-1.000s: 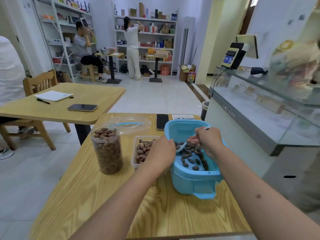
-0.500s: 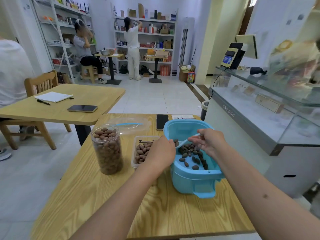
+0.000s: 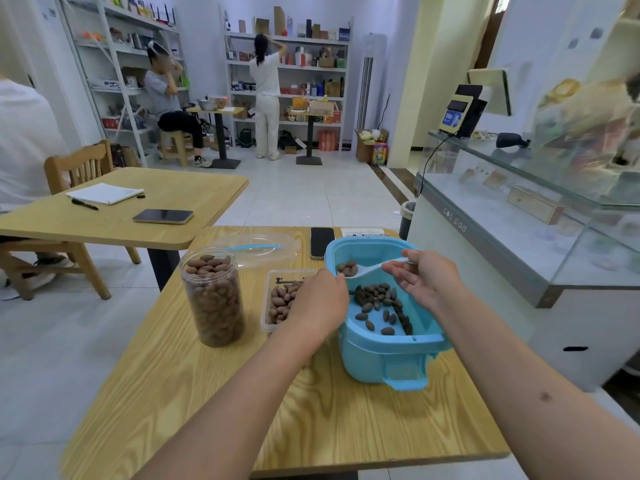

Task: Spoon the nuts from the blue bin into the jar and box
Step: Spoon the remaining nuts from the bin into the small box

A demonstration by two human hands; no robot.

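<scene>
The blue bin [image 3: 391, 358] stands at the right of the wooden table with dark nuts [image 3: 379, 301] scattered on its floor. My right hand [image 3: 424, 278] holds the handle of a white spoon [image 3: 370, 269] above the bin, and the spoon's bowl carries a few nuts. My left hand [image 3: 320, 303] rests over the bin's left rim and the right part of the clear box [image 3: 273, 299], which is partly filled with nuts. The clear jar [image 3: 213, 296], full nearly to the top, stands left of the box.
A clear lid with a blue strip [image 3: 258, 249] and a black phone [image 3: 322, 242] lie behind the box on the table [image 3: 207, 393]. A second table [image 3: 114, 216] with phone and notebook stands to the left. A glass counter [image 3: 519, 216] runs along the right.
My right hand has lifted the spoon out of the nuts in the bin; it now holds it loaded above the bin's left side. My left hand stays at the box.
</scene>
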